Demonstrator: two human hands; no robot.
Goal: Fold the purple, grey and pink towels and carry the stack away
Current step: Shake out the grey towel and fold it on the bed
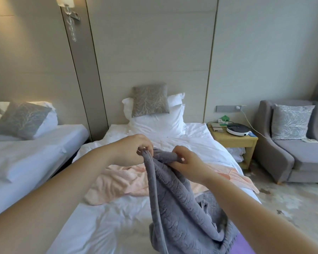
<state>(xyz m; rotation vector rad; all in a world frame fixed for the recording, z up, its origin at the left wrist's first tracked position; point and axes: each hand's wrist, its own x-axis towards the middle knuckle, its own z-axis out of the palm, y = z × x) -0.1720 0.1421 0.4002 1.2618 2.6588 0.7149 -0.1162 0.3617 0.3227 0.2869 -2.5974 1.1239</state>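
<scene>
Both hands hold the grey, plush textured towel [180, 208] up over the foot end of the white-sheeted bed [103, 226]. The left hand [134, 148] pinches its piped hem between curled fingers and thumb. The right hand [186, 161] closes round a bunched fold just beside it, probably hunting for a corner so the cloth can hang straight for folding. The towel's lower part slumps onto the bed's near right edge, partly covering a flat purple towel [244, 243]. The crumpled pale pink towel [117, 180] lies across the bed's middle, not yet folded.
</scene>
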